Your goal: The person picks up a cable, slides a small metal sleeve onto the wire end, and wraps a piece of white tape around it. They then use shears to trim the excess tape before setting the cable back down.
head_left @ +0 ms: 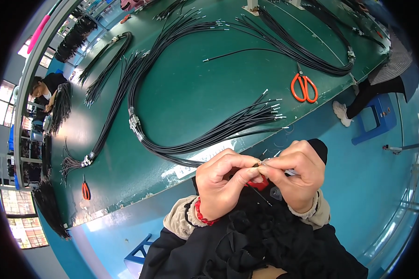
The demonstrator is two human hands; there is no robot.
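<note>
Here, both hands meet above the lap, just below the green counter (205, 88) edge: left hand (223, 183) and right hand (295, 174) each pinch one small metal-tipped wire end (261, 162) btwn fingertips, a red tool (258, 183) partly hidden beneath. On the counter: 2 orange scissors, large pair (304, 87) at right, small pair (85, 189) at left. Approx. 4 black cable bundles; nearest bundle (209, 135) lies just above the hands.

A long green surface (195, 88) carries many bundles of black wires. The big wire bundle (172, 149) curves in a loop near the front edge. Orange scissors (304, 87) lie just beside another wire bundle (312, 58). Small red cutters (85, 189) sit near the left edge.
</note>
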